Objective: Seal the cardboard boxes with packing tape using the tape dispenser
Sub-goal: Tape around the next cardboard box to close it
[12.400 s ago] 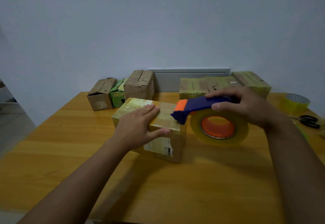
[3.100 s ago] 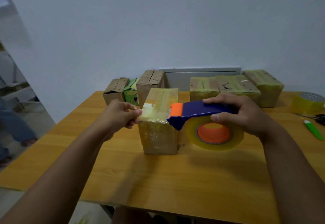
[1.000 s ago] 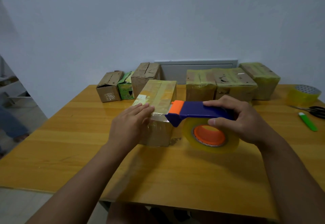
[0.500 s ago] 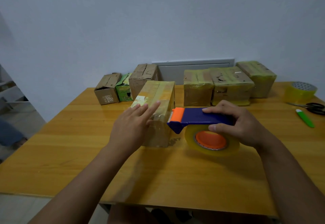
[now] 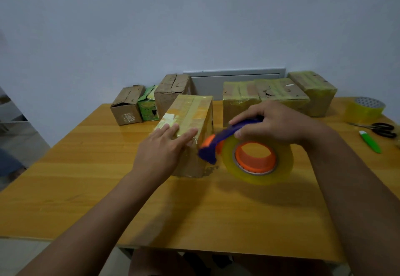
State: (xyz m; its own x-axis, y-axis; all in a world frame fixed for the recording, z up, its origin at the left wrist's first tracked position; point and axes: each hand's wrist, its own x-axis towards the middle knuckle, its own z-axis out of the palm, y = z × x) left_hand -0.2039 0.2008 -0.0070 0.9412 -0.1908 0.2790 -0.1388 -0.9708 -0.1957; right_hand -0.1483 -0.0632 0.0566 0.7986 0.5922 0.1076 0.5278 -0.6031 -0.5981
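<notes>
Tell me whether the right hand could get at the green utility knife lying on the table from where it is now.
Probably not yet: the right hand grips the blue and orange tape dispenser. The green utility knife lies unobstructed on bare wooden table to its right.

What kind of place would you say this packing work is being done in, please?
Probably a makeshift packing station in a plain room, not a warehouse: a wooden table against a bare wall, a row of small cardboard boxes along its far edge, plus a spare tape roll and scissors.
</notes>
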